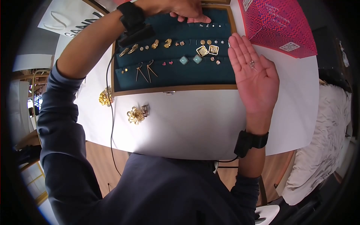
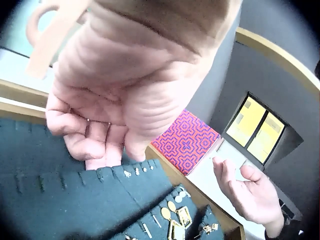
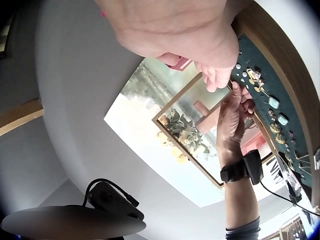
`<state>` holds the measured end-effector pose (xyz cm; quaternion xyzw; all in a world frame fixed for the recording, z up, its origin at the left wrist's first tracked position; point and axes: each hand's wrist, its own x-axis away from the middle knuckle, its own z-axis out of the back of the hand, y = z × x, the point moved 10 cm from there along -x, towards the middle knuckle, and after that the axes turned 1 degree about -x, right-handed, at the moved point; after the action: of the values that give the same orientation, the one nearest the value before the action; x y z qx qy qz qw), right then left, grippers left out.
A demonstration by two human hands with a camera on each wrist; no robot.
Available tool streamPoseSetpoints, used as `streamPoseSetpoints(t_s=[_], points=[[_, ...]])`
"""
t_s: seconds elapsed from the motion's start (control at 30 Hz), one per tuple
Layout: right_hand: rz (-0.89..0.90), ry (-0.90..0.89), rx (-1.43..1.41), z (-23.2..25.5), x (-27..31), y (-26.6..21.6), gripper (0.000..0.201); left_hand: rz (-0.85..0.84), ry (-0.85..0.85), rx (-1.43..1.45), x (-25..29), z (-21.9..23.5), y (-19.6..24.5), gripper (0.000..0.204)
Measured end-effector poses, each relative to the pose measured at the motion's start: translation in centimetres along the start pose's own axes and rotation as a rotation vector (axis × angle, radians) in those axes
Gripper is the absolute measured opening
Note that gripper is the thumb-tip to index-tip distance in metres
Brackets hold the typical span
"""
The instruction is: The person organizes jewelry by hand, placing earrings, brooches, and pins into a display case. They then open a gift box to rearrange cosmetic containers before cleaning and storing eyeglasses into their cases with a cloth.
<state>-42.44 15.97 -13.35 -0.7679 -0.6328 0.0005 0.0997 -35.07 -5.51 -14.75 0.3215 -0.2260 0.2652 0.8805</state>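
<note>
My left hand [image 1: 186,10] reaches over the back of a wooden jewelry box [image 1: 195,87] lined with dark teal padding. In the left wrist view, this hand [image 2: 112,95] has its fingers bent down, tips at the slotted padding beside a few tiny studs [image 2: 139,171]; nothing shows between them. My right hand [image 1: 255,80] lies palm up at the box's right edge, fingers straight, with small sparkly jewelry [image 1: 252,64] on it. Rows of earrings fill the padding, among them square gold ones [image 1: 213,50], turquoise ones [image 1: 183,60] and long gold bars [image 1: 150,71].
A gold flower-shaped piece [image 1: 135,115] and a smaller one [image 1: 144,109] lie on the white table [image 1: 180,127] before the box; more gold jewelry [image 1: 105,97] sits by its left corner. Behind are a pink patterned bag [image 1: 281,26] and a white bag [image 1: 62,20]. A black cable [image 1: 112,123] crosses the left side.
</note>
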Motion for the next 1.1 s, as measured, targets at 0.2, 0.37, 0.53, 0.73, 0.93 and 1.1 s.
streamPoseSetpoints(t_s=[0.2,0.37,0.53,0.73,0.93,1.1], points=[[-0.004,0.014,-0.019,0.3,0.0,0.0,0.058,-0.017,-0.038,-0.049,0.4,-0.3,-0.1,0.064],[0.007,0.015,0.005,0.1,0.0,-0.2,0.057,0.213,-0.034,-0.136,1.6,0.6,-1.3,0.073],[0.011,0.023,0.009,0.2,0.0,-0.1,0.057,0.16,0.035,0.302,3.1,0.8,-0.7,0.076],[0.01,0.039,0.02,0.3,0.0,0.0,0.056,0.042,0.045,0.509,1.8,0.1,0.8,0.074],[0.0,0.03,0.003,0.3,-0.1,0.0,0.056,0.106,0.008,0.407,0.6,-0.3,0.9,0.067],[0.0,0.018,-0.002,0.2,0.0,0.0,0.057,-0.158,-0.166,0.171,-1.8,-0.8,2.9,0.061]])
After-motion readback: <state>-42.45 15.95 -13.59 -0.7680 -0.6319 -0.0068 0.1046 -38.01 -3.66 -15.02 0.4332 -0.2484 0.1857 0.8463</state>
